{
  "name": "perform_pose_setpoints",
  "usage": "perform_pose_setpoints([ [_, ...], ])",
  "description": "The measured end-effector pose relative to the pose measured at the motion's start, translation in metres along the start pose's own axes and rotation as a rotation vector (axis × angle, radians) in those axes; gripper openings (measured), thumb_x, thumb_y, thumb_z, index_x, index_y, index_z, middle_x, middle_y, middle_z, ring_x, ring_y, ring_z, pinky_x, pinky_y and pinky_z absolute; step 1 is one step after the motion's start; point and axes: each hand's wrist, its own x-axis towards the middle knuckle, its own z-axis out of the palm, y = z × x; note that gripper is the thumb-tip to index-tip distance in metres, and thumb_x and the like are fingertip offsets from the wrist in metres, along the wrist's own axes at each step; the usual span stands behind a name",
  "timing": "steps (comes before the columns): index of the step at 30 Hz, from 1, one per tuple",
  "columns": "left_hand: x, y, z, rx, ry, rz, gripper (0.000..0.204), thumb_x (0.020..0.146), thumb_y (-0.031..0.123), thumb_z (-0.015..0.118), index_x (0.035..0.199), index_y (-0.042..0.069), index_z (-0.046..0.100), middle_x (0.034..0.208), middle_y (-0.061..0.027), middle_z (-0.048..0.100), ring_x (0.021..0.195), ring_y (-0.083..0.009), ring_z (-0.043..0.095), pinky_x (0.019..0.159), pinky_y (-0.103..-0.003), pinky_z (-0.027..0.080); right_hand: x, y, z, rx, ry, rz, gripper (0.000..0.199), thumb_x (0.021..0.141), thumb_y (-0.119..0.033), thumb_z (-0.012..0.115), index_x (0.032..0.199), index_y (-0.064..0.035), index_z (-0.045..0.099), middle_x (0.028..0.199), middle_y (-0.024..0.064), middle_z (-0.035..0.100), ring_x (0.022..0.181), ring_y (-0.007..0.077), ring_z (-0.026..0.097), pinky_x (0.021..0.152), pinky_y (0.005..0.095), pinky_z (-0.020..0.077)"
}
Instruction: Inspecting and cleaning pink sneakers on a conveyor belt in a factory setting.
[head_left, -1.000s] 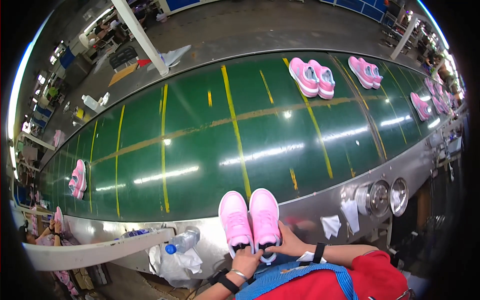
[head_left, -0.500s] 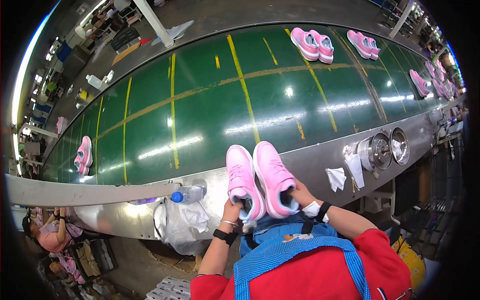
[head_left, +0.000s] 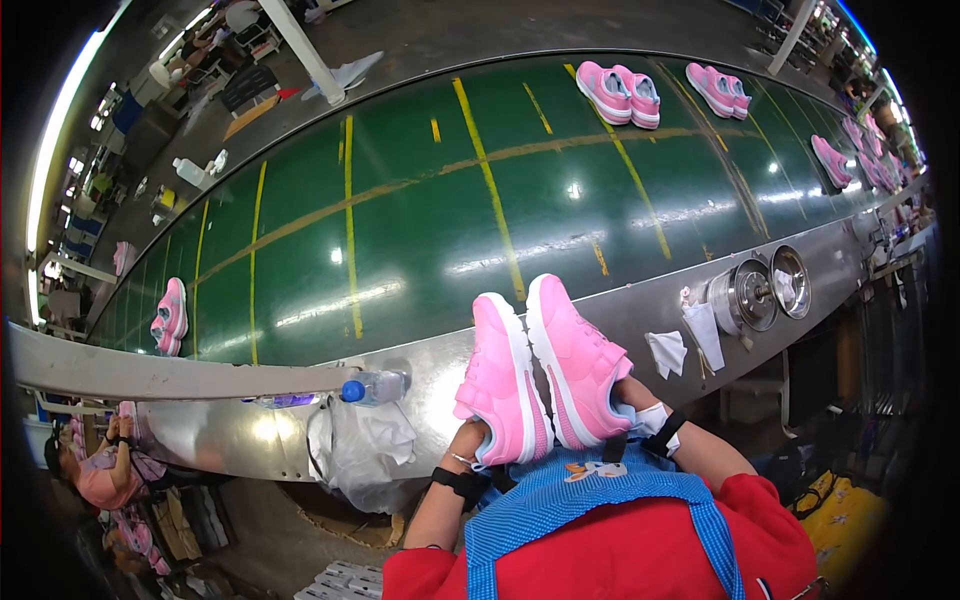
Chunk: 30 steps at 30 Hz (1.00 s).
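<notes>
Two pink sneakers with white soles are in my hands, side by side above the metal edge of the bench, toes pointing away from me. My left hand (head_left: 468, 441) grips the left sneaker (head_left: 502, 372) at its heel opening, the fingers partly hidden inside. Likewise my right hand (head_left: 636, 394) is closed on the right sneaker (head_left: 572, 352) at its opening. Both sneakers are rolled outward, so their inner sides and sole edges face each other, nearly touching near the heels. Their openings are mostly turned out of sight.
Beyond the metal ledge (head_left: 640, 300) runs a green conveyor belt (head_left: 400, 240) with yellow lines. Pink sneaker pairs (head_left: 618, 95) stand on its far right, another pair (head_left: 170, 318) at left. A blue-capped bottle (head_left: 378, 387), white cloths (head_left: 667, 352) and round metal tins (head_left: 750, 297) lie on the ledge.
Both sneakers have rolled outward, from showing their tops and openings to showing their inner sides and soles. They have shifted slightly right, with my hands still holding them.
</notes>
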Motion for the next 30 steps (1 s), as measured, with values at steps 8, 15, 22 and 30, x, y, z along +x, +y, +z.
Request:
perform_pose_setpoints([
  [8, -0.005, -0.009, -0.009, 0.095, -0.088, 0.094, 0.041, 0.084, 0.005, 0.048, 0.124, 0.001, 0.037, 0.118, -0.0099, 0.048, 0.106, -0.0198, 0.048, 0.088, -0.03, 0.041, 0.005, -0.006, 0.006, -0.23, 0.021, -0.045, 0.03, 0.08, -0.01, 0.05, 0.108, 0.0008, 0.054, 0.109, 0.0125, 0.056, 0.099, 0.0219, 0.054, 0.086, 0.0306, 0.0412],
  [15, 0.0, -0.013, -0.017, 0.162, -0.144, 0.137, 0.042, 0.086, 0.008, 0.048, 0.126, 0.003, 0.035, 0.122, -0.0081, 0.045, 0.109, -0.0183, 0.045, 0.09, -0.03, 0.039, 0.01, -0.005, 0.005, -0.544, 0.042, -0.112, 0.031, 0.081, -0.014, 0.052, 0.109, -0.0005, 0.053, 0.107, 0.0129, 0.057, 0.097, 0.0208, 0.055, 0.084, 0.0301, 0.0423],
  [22, 0.037, -0.035, -0.026, 0.879, 0.122, 0.25, 0.039, 0.081, 0.01, 0.052, 0.117, 0.001, 0.042, 0.111, -0.0128, 0.053, 0.101, -0.0217, 0.051, 0.083, -0.03, 0.041, 0.021, -0.01, 0.002, -0.826, 0.125, -0.151, 0.032, 0.082, -0.019, 0.053, 0.109, -0.0018, 0.052, 0.104, 0.0132, 0.058, 0.095, 0.0196, 0.056, 0.082, 0.0297, 0.0434],
  [30, 0.137, -0.107, -0.105, 1.645, -0.014, 0.744, 0.023, 0.077, 0.016, 0.049, 0.091, 0.003, 0.061, 0.092, -0.0164, 0.061, 0.084, -0.0295, 0.058, 0.071, -0.037, 0.045, -0.017, -0.048, 0.041, -0.733, 0.158, -0.099, 0.029, 0.068, 0.0, 0.051, 0.096, 0.0019, 0.058, 0.095, 0.0228, 0.059, 0.086, 0.0348, 0.058, 0.075, 0.0375, 0.0456],
])
